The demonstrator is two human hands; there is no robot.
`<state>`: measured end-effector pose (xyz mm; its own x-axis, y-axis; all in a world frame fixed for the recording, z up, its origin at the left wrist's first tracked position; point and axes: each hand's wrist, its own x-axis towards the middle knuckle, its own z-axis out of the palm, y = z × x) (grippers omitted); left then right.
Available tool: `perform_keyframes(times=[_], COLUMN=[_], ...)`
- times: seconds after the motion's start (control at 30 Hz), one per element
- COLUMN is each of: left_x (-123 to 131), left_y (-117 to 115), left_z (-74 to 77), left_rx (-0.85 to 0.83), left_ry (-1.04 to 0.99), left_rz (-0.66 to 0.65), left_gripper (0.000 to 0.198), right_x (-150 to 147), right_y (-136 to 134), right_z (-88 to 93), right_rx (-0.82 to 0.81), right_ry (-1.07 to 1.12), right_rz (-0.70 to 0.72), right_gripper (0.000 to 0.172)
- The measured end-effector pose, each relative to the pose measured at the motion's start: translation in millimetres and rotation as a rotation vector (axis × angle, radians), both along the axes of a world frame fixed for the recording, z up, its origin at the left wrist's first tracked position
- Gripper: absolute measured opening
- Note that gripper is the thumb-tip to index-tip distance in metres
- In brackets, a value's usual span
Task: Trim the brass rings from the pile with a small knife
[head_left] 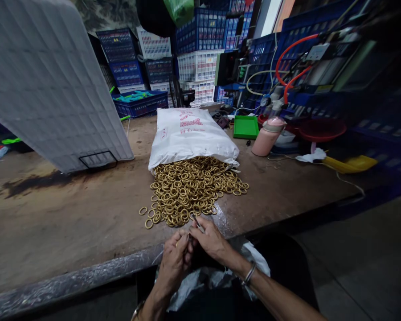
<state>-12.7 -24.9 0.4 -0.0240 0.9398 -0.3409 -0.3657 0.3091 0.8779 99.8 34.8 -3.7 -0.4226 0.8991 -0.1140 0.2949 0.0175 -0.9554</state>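
Note:
Gold-coloured rings (183,191) spill in a heap from the mouth of a white woven sack (190,133) lying on the table. Just in front of the heap, at the table edge, my two hands meet. My right hand (211,240) is closed round a slim metal tool (198,224) with a dark tip, which points up and left towards the rings; its exact kind is unclear. The fingers of my left hand (177,254) are curled in a pinch beside it. A small gold glint shows there, but what they hold is mostly hidden.
A large white ribbed panel (50,89) stands on the left of the wooden table (87,218). A green tray (246,127), pink bottle (268,137) and red dish (322,130) are at the right. Crates (200,64) are stacked behind. Crumpled plastic (259,261) lies below my hands.

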Motion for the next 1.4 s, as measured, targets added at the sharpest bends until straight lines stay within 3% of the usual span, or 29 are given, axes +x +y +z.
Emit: perform_keyframes(times=[0.17, 0.3, 0.4, 0.47, 0.77, 0.9, 1.03, 1.2, 1.4], left_x=[0, 0, 0, 0, -2, -2, -3, -7, -16], left_y=[-1, -1, 0, 1, -8, -15, -13, -10, -5], left_z=[0.0, -3.9, -6.2, -6.6, 3.0, 11.1, 14.2, 13.6, 7.1], left_rx=[0.001, -0.013, -0.031, -0.036, -0.019, -0.030, -0.105, -0.113, -0.112], left_ry=[-0.077, -0.063, -0.023, -0.008, 0.065, -0.070, -0.234, -0.320, -0.525], left_rz=[0.013, 0.036, 0.061, 0.062, 0.021, -0.008, 0.068, 0.122, 0.100], left_gripper=[0.029, 0.029, 0.031, 0.033, 0.033, 0.027, 0.029, 0.024, 0.020], right_x=[2, 8, 11, 12, 12, 15, 10, 0, 0], right_y=[1, 2, -3, -7, -4, 10, 16, 15, 17], right_z=[3.1, 5.4, 4.9, 5.1, 6.2, 2.2, -3.2, -9.4, -5.0], right_rx=[-0.018, 0.143, 0.279, 0.353, 0.405, 0.411, 0.488, 0.526, 0.484], right_ry=[0.040, -0.172, -0.335, -0.441, -0.796, -0.877, -0.854, -0.890, -0.870], right_rz=[0.018, -0.013, 0.119, 0.199, 0.239, 0.134, 0.070, 0.089, 0.094], right_gripper=[0.016, 0.017, 0.011, 0.016, 0.032, 0.024, 0.020, 0.023, 0.026])
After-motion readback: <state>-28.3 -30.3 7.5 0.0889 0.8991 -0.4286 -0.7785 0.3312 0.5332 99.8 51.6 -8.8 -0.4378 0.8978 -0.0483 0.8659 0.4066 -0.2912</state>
